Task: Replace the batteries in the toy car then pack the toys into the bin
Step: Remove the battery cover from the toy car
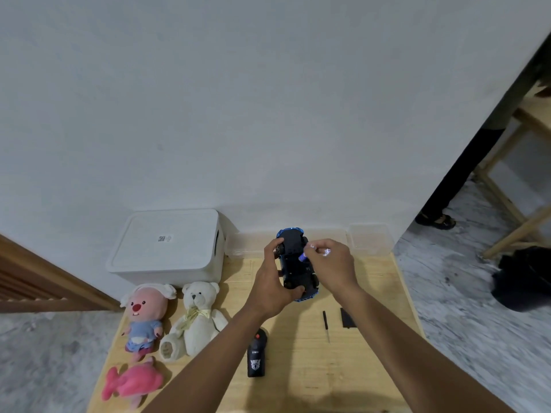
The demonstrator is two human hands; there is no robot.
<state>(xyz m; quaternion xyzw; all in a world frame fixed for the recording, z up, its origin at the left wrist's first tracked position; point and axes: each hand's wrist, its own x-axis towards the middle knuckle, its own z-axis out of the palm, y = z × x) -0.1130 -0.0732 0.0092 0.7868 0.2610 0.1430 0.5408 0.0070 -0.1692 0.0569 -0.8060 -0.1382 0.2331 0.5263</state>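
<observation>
Two forearms reach out from the bottom of the view over a wooden table [372, 293], passing a black remote [255, 357] that lies between them. Beyond it the left hand [274, 281] grips the toy car [293, 248], fingers curled round both ends. The car is held above the table belly-up, likely so the battery bay faces the person. The right hand [334, 263] pinches a small purple battery [302, 257] at the car's underside; whether it is going in or coming out I cannot tell. A screwdriver [326, 326] and a black cover [347, 318] lie just beside the right forearm, probably kept close for refitting, and a careless sweep could knock them toward the right edge. The white bin [167, 248] stands at the far left against the wall with its lid on, so it must be opened before packing. In front of it lie a teddy bear [196, 317] and a pink-faced doll [143, 314], with a pink plush [131, 383] close to the left edge. Bare wood around the remote gives room to set the car down.
</observation>
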